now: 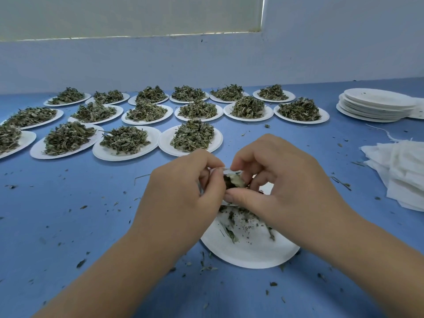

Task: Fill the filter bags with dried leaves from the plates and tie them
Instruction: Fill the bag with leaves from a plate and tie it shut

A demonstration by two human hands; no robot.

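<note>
White bag (234,180), partly stuffed with dark leaves, sits pinched between both hands just above the near plate (252,255). The left hand (183,191) has its thumb and fingers curled onto the bag's left edge. The right hand (286,180) nips the top rim and the lower edge, so both hands are gripping it. That plate only has a few crumbs and stems on it. Bits are scattered all over the blue surface (91,214). Further back are rows of full plates (190,148) heaped with leaves (192,135). Far right there's a stack (376,106) of bare plates, and nearer, a pile of flat spare bags (403,171).
</note>
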